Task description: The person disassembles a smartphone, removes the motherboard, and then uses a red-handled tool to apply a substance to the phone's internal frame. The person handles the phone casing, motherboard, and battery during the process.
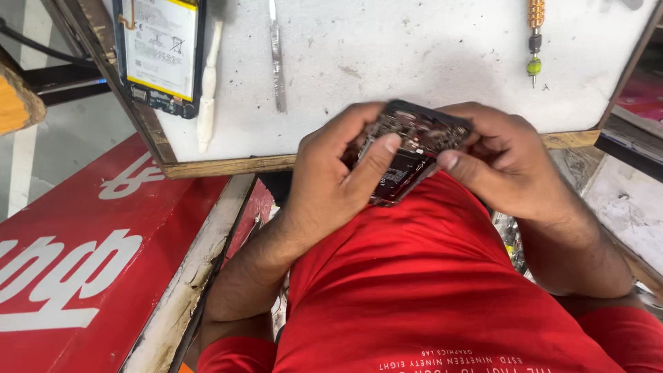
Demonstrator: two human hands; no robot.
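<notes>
Here: opened phone (407,148), circuitry bare (both hands gripping).

A red signboard (83,255) with big white lettering lies slanted well below and left of the white worktop (414,48). On the worktop's far left corner lies an opened phone (160,52), its battery wearing a white rectangular label edged in yellow. No lit screens or packages show.

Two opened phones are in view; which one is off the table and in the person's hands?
The dark opened phone with exposed circuit board, gripped by the left hand and right hand. The other opened phone, showing a white-and-yellow battery, lies on the white tabletop.
</notes>
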